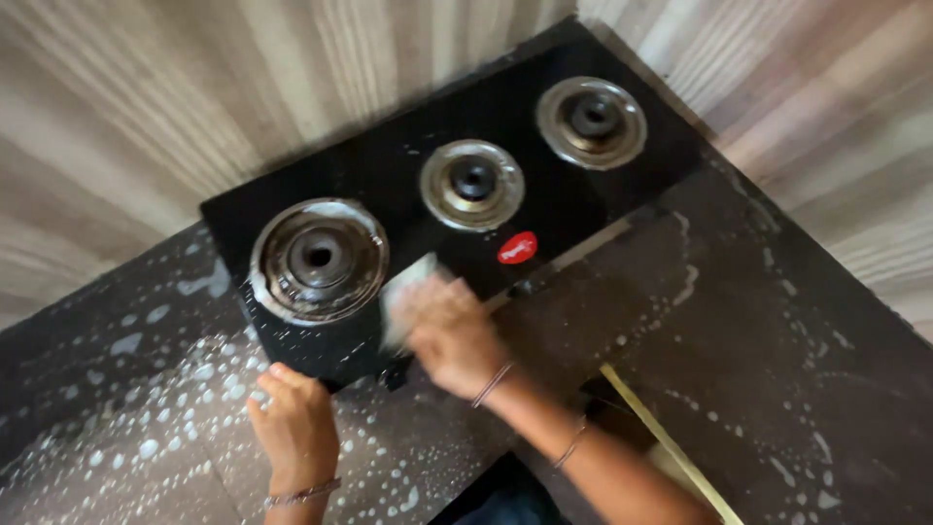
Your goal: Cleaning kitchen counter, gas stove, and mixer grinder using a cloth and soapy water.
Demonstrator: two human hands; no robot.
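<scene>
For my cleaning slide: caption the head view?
Right hand presses a pale cloth on a black three-burner stove; left hand rests on the foam-speckled counter.

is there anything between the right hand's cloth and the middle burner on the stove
Nothing visible. The right hand presses a pale cloth on the stove; only bare black glass lies before the middle burner.

This is a home kitchen. A black glass gas stove (554, 199) with three round steel burners, the largest (319, 260) at nine o'clock, sits on a dark stone table (777, 340) flecked with soapy foam. Striped, wood-look wall panels (146, 87) rise behind it from ten to two o'clock.
</scene>
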